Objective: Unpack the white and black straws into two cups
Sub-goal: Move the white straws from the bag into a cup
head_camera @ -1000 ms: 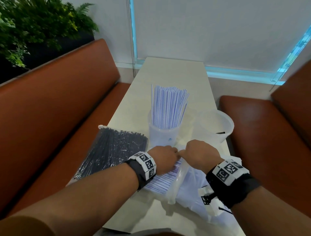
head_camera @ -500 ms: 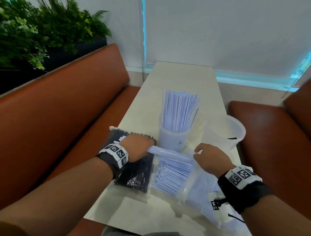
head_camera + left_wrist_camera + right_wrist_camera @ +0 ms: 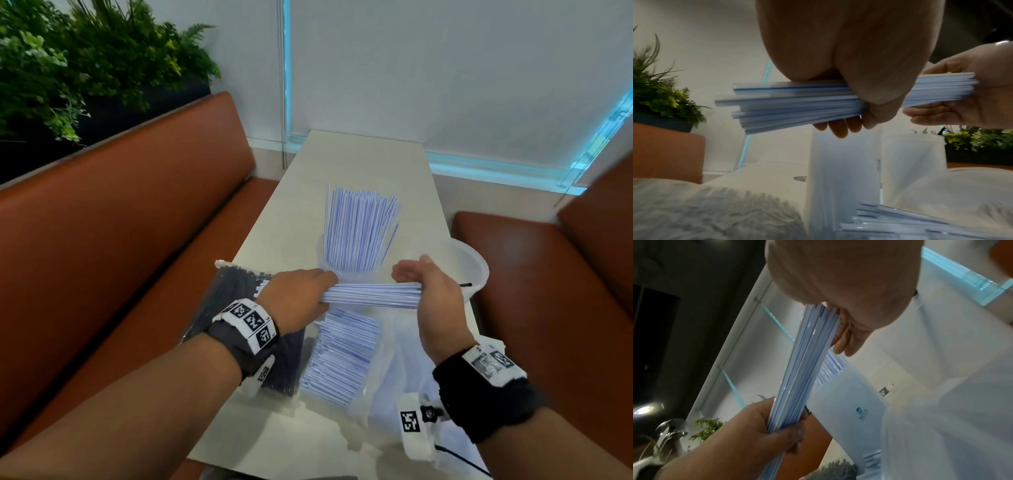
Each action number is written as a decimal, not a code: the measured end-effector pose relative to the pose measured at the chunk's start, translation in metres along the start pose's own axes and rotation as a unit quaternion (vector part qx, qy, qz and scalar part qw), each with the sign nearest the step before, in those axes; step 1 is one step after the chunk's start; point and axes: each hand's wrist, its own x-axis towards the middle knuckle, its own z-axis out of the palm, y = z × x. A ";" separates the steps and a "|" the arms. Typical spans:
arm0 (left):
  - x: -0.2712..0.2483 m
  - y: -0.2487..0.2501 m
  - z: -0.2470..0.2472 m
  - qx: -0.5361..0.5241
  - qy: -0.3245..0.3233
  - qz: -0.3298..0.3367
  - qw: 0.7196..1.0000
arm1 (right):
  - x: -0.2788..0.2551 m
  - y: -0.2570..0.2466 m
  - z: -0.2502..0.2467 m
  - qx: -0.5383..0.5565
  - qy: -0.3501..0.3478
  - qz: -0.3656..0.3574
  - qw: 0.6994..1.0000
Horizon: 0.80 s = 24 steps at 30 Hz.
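My left hand grips a level bundle of white straws with blue stripes, held above the table; the left wrist view shows the same bundle of white straws with the fingers curled round it. My right hand is held flat, its palm against the bundle's right ends. A clear cup behind holds many white straws upright. A second clear cup to the right looks almost empty. More white straws lie in an open clear bag. A sealed bag of black straws lies under my left wrist.
The narrow pale table runs away from me between two brown benches. Crumpled clear plastic lies at the table's near right corner. Green plants stand behind the left bench.
My left hand pulled a bundle of white straws out of the bag and lifted it level. My right hand opened and came flat against the bundle's right ends.
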 end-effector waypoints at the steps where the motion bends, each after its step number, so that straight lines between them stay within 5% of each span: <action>1: 0.000 0.006 0.001 -0.006 0.006 0.006 1.000 | 0.000 0.000 -0.001 -0.001 -0.016 0.012 1.000; 6: 0.008 0.039 0.003 -0.021 0.003 0.023 1.000 | -0.006 0.004 0.008 0.023 -0.071 0.062 0.995; 10: 0.015 0.028 -0.019 -0.199 0.034 -0.078 0.976 | 0.005 0.002 -0.003 0.175 -0.034 0.171 0.969; 12: 0.018 0.030 -0.037 -0.382 0.115 -0.121 0.909 | 0.006 0.005 -0.002 0.181 -0.040 0.208 0.960; 17: 0.039 0.049 -0.078 -0.717 0.293 -0.068 0.629 | 0.003 0.004 0.016 0.210 -0.065 0.286 0.933; 19: 0.048 0.052 -0.082 -0.776 0.312 -0.056 0.545 | 0.003 0.001 0.021 0.266 -0.072 0.301 0.913; 21: 0.054 0.058 -0.077 -0.797 0.303 -0.065 0.519 | 0.003 -0.002 0.025 0.319 -0.104 0.308 0.890; 24: 0.057 0.064 -0.067 -0.803 0.276 -0.096 0.520 | 0.005 -0.004 0.027 0.357 -0.135 0.313 0.870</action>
